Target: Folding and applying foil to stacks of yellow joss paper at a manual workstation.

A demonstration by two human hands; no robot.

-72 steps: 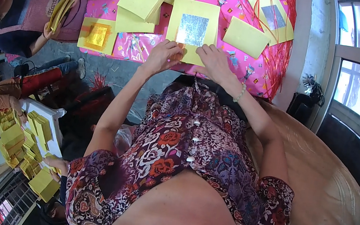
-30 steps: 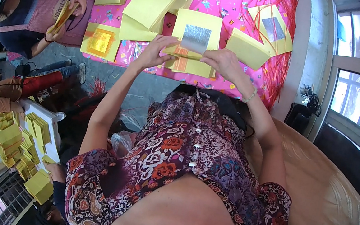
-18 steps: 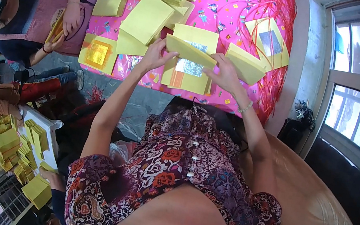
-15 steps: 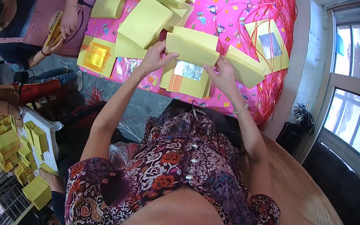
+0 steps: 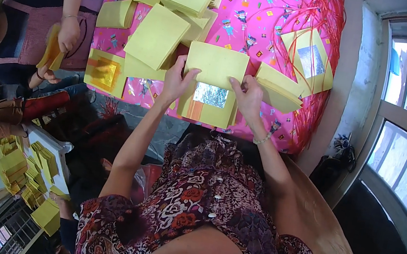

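Note:
Both my hands grip one stack of yellow paper [image 5: 217,63] at its lower corners, thumbs on the top sheet and other fingers curled at the sides. My left hand [image 5: 177,81] has the left corner and my right hand [image 5: 248,96] the right. Just under the stack's near edge lies yellow joss paper with a silver foil square [image 5: 210,94] and an orange strip at its left. To the right, close to my right hand, sits another yellow paper stack [image 5: 278,88]. A tilted yellow stack [image 5: 158,37] rests to the left of my left hand.
The pink patterned tablecloth [image 5: 236,16] carries more yellow stacks, a gold-foil sheet [image 5: 102,74] and a silver-foil sheet [image 5: 310,60]. Red strings [image 5: 322,104] hang along the right edge. At left, a person [image 5: 38,16] handles yellow paper; beyond, a white table [image 5: 61,156] bears several stacks.
The held stack has tipped from nearly edge-on to showing its broad top face. The person at left has shifted the paper in their hands. My view has moved slightly.

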